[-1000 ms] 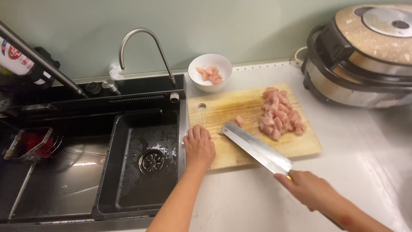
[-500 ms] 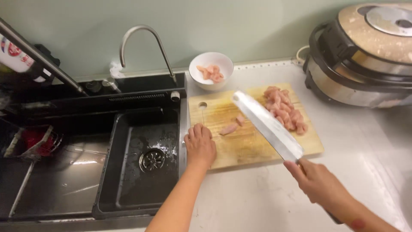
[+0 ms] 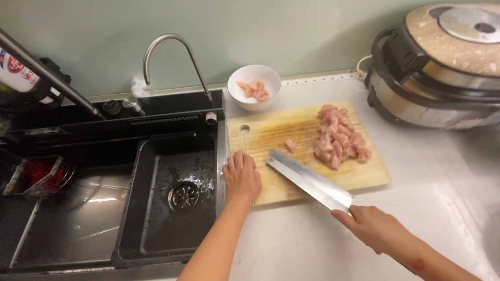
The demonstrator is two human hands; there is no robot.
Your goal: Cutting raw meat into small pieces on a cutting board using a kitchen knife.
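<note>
My left hand (image 3: 241, 177) rests flat on the near left corner of a wooden cutting board (image 3: 271, 132), fingers together, holding nothing. My right hand (image 3: 371, 227) grips the handle of a broad steel cleaver (image 3: 308, 179), whose blade lies low across the board's near side, tip pointing left toward my left hand. A pile of cubed raw chicken (image 3: 339, 136) sits on the board's right half. One loose chicken piece (image 3: 290, 145) lies apart from the pile, just beyond the blade.
A small white bowl (image 3: 254, 78) holding a few chicken pieces stands behind the board. A black sink (image 3: 161, 198) with a curved tap (image 3: 169, 52) lies to the left. A large round cooker (image 3: 442, 67) stands at the back right on the white counter (image 3: 427, 208).
The cleaver rose up over the board half a second ago and has come back down low to the left. The loose chicken piece shifted toward the pile. My left hand stayed put.
</note>
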